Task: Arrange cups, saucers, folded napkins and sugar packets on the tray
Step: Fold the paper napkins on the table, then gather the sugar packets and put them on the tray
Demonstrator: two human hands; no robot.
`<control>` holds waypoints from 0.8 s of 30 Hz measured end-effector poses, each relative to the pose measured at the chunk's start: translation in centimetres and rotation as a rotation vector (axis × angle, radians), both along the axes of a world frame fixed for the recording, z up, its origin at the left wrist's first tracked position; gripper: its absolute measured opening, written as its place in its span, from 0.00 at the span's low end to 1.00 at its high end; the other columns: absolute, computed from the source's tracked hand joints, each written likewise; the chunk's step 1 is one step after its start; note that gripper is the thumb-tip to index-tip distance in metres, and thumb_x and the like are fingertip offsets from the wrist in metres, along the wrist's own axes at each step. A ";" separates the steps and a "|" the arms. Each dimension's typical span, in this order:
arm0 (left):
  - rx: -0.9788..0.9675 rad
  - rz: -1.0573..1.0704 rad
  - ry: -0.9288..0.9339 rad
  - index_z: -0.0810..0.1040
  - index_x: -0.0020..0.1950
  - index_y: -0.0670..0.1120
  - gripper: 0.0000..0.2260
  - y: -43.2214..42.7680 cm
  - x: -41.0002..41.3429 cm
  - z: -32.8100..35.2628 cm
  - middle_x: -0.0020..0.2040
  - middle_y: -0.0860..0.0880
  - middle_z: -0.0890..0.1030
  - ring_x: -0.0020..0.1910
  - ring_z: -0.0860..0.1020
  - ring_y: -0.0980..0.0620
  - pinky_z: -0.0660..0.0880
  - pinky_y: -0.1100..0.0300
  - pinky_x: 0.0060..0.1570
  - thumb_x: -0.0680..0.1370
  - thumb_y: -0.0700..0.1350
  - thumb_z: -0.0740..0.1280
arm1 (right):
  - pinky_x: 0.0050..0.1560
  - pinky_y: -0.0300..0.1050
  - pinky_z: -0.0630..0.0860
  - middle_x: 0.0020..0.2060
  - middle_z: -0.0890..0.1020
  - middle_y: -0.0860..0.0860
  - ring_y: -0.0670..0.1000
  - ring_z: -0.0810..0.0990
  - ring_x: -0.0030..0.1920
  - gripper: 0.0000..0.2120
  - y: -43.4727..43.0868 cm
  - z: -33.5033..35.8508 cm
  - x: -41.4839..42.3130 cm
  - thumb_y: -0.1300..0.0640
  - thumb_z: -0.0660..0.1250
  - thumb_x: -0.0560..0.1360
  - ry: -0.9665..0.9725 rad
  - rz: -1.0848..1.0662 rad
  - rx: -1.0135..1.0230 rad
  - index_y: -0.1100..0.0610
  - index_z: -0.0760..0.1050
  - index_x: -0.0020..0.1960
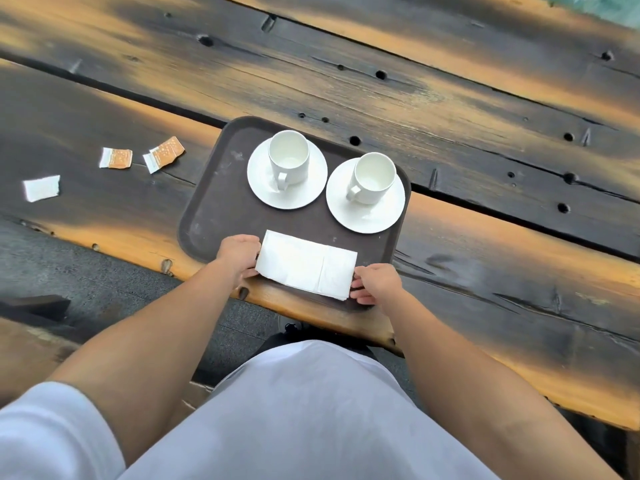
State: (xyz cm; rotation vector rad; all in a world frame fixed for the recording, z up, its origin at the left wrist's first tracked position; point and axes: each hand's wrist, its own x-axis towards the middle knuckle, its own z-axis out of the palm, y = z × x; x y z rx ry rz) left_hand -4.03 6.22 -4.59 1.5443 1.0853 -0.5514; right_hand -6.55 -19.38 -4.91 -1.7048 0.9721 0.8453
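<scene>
A dark brown tray (214, 202) lies at the table's near edge. On its far half stand two white cups, the left cup (288, 157) on a white saucer (304, 188) and the right cup (374, 176) on another saucer (377, 216). A white folded napkin (306, 265) lies across the tray's near edge. My left hand (239, 254) pinches the napkin's left end. At the opposite end my right hand (375, 284) pinches the napkin's right edge. Three sugar packets lie on the table left of the tray: an orange one (164, 154), a second orange one (116, 158) and a white one (41, 188).
The table is made of dark and orange wooden planks (450, 116) with gaps and knot holes. Its near edge runs just under the tray, with grey ground (86, 282) below. My white shirt fills the bottom of the view.
</scene>
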 end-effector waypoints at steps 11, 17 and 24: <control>0.459 -0.438 -0.009 0.80 0.51 0.49 0.10 4.0 1.2 3.3 0.52 0.46 0.82 0.53 0.80 0.44 0.81 0.51 0.53 0.80 0.42 0.59 | 0.34 0.43 0.76 0.36 0.83 0.56 0.52 0.76 0.31 0.08 7.1 1.6 6.9 0.57 0.60 0.73 -0.226 0.709 -0.097 0.58 0.73 0.38; 0.542 -0.543 0.000 0.75 0.44 0.53 0.08 9.1 2.2 3.3 0.52 0.49 0.81 0.54 0.78 0.46 0.78 0.53 0.55 0.79 0.43 0.60 | 0.49 0.48 0.79 0.42 0.85 0.56 0.56 0.82 0.47 0.10 13.9 2.0 9.1 0.56 0.60 0.74 -0.269 0.926 -0.133 0.58 0.74 0.37; 0.629 -0.660 0.008 0.77 0.53 0.52 0.07 18.9 6.4 1.5 0.57 0.48 0.81 0.58 0.78 0.44 0.75 0.56 0.53 0.80 0.47 0.60 | 0.53 0.46 0.76 0.46 0.84 0.55 0.57 0.80 0.51 0.09 25.5 2.6 13.8 0.54 0.61 0.77 -0.357 0.972 -0.201 0.56 0.75 0.42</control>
